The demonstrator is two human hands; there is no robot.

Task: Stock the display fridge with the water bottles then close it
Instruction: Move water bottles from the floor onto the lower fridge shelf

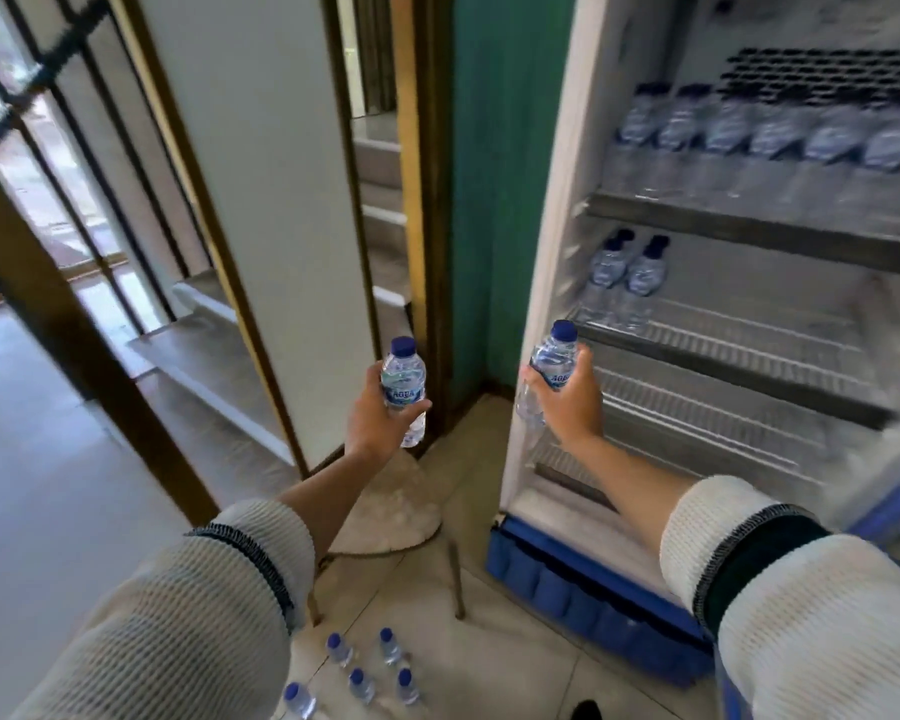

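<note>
Bottom of frame: two white knit sleeves (pixel 141 626), forearms reaching up-frame. Between them at bottom centre, five loose bottles (pixel 363 667) stand on the tiled floor (pixel 515 667), not yet shelved.

Mid-frame: left hand (pixel 372 415) wraps a water bottle (pixel 404 389) around its label, upright, blue cap up, held out in the open left of the fridge. Right hand (pixel 572 400) grips a second bottle (pixel 551 374), tilted slightly, right at the left front edge of the display fridge (pixel 541 200), near the front of the middle shelf.

Further back, right half of frame: fridge open. Middle wire shelf (pixel 723 345) holds only a pair of bottles (pixel 627 278) at its left end, the rest of it bare. Top shelf row (pixel 759 132) runs full across, blurred. Lower shelf (pixel 697 413) looks bare, as far as visible.

Progress, judged: roughly partway. Top row done, middle row just started. Left to do: the two bottles in hand, five on the floor, then shutting the door. The door itself is mostly out of frame at the right edge, so its position cannot be told.
</note>
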